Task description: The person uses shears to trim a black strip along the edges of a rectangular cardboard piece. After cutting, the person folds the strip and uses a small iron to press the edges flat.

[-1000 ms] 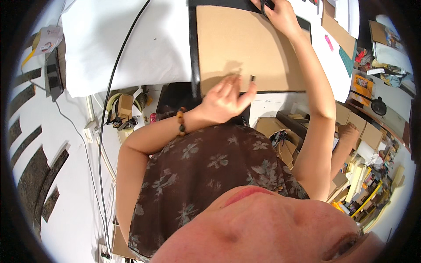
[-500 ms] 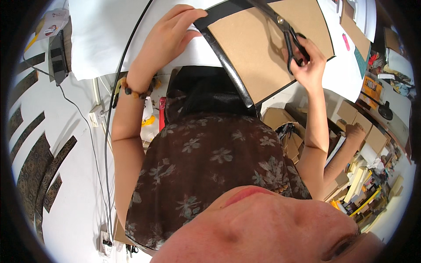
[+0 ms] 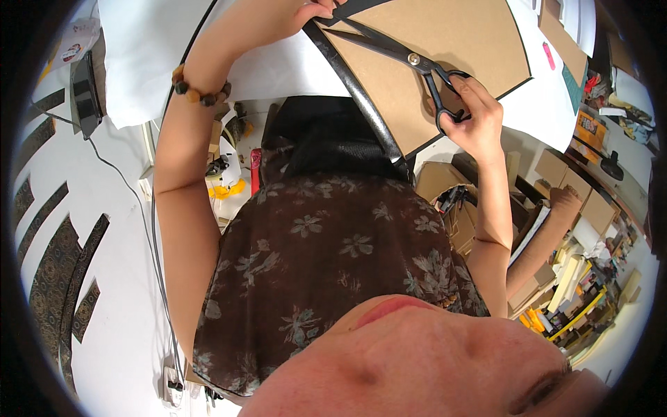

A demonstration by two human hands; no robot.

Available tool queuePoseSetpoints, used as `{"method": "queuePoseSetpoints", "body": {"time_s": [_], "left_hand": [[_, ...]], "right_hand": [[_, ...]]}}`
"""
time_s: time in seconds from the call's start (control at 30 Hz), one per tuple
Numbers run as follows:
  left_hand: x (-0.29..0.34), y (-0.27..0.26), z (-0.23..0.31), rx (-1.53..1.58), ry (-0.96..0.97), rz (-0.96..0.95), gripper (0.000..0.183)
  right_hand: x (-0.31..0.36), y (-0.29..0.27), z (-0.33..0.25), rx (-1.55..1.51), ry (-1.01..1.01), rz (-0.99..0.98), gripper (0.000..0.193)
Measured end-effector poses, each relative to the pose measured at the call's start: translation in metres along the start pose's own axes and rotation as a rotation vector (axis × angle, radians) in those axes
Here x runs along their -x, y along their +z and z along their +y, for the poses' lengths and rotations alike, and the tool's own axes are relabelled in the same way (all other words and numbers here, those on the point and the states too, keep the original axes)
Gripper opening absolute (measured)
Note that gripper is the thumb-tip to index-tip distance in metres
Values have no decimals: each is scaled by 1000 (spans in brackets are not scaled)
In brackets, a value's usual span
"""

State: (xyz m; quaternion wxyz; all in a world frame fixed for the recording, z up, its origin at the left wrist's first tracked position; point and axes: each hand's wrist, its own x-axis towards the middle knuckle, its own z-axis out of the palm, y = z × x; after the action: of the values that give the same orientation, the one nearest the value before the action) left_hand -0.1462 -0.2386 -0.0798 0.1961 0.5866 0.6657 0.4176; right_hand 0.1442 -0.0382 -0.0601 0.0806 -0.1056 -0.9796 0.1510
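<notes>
A tan, fan-shaped board [image 3: 472,35] with black material [image 3: 361,101] along its edges lies on the white-covered table. At its upper left corner my left hand [image 3: 281,19] is closed, thumb and fingers pinching the black material; the fingertips run partly out at the top of the picture. My right hand [image 3: 479,125] holds black-handled scissors [image 3: 414,60] over the board, fingers through the handle loops. The scissor blades are spread and point left toward that pinched corner, just short of my left fingers. Whether they touch the material I cannot tell.
A white sheet [image 3: 278,76] covers the table. A pink object [image 3: 549,55] lies right of the board. Dark patterned strips [image 3: 52,271] and a cable [image 3: 118,167] are at the left. Cardboard boxes [image 3: 445,181] stand below the table's right side.
My left hand has moved up to the board's corner and closed on the black material. The scissors have swung round and moved down, their blades now spread toward that corner.
</notes>
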Motion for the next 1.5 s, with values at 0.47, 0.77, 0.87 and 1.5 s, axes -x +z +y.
{"method": "queuePoseSetpoints", "body": {"time_s": [0.47, 0.77, 0.87, 1.5], "left_hand": [[-60, -13, -16, 158, 26, -512, 16], [-75, -14, -19, 173, 106, -638, 17], [-75, -11, -24, 167, 67, -640, 19], [-73, -16, -25, 177, 144, -631, 21]], "right_hand": [[14, 17, -38, 94, 30, -17, 52], [24, 21, -51, 181, 89, -53, 58], [21, 19, -48, 207, 57, -69, 61], [25, 24, -45, 276, 13, -50, 58]]}}
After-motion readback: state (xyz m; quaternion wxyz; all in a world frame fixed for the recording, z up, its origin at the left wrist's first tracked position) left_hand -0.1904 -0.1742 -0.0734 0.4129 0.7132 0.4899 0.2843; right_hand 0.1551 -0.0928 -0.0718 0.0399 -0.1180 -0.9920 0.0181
